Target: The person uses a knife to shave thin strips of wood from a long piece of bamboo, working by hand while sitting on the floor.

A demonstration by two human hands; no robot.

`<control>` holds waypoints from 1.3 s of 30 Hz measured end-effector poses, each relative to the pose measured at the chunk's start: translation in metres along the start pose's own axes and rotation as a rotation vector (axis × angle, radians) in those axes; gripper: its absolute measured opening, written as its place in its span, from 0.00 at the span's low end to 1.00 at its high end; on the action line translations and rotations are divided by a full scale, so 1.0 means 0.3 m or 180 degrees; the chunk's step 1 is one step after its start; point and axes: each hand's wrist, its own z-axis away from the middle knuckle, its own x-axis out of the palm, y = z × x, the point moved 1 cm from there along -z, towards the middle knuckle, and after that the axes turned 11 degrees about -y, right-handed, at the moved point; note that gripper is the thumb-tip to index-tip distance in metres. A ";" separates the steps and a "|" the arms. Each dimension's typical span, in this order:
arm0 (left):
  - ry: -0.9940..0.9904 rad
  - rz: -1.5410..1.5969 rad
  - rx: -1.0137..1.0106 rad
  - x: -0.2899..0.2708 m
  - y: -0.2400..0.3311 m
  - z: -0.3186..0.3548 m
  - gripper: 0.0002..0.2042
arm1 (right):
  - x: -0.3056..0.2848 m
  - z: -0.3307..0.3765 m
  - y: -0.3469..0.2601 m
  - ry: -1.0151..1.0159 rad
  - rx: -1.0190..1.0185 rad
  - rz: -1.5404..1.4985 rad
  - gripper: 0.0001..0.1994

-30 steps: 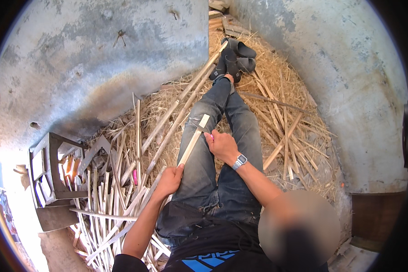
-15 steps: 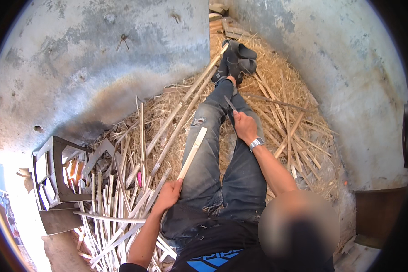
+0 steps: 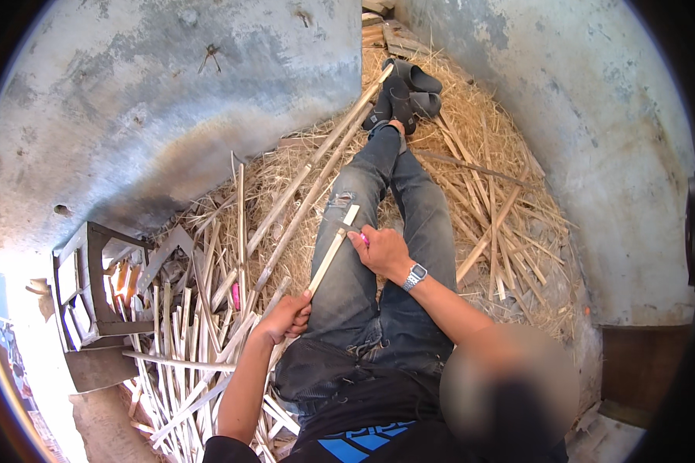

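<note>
My left hand is closed around the near end of a pale split bamboo strip. The strip slants up and away over my left thigh, and a notch shows near its far end. In my right hand is a knife with a pink part showing at the grip. Its dark blade lies across the strip at the notch, touching or very close to it. Most of the handle is hidden by my fingers. Both my legs, in worn dark jeans, are stretched out beneath my hands.
Many split strips lie heaped at my left, beside a metal frame box. Two long bamboo poles run along my left leg. More strips lie on wood shavings at the right. Grey walls stand on both sides.
My right hand has come nearer and to the left, bringing the knife from above my right leg onto the strip. The strip's far end has shifted slightly away and right.
</note>
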 end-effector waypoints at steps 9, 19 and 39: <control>0.0089 -0.0275 -0.0318 -0.012 -0.064 0.065 0.27 | -0.096 -0.106 0.226 0.0330 0.0309 0.0375 0.28; -0.0166 -0.0158 -0.0187 -0.017 -0.045 0.030 0.27 | -0.021 0.074 -0.004 -0.0234 -0.0172 -0.0108 0.27; -0.0216 0.0421 -0.0447 -0.048 -0.104 0.063 0.27 | -0.091 0.073 0.094 0.0350 0.0326 -0.0525 0.25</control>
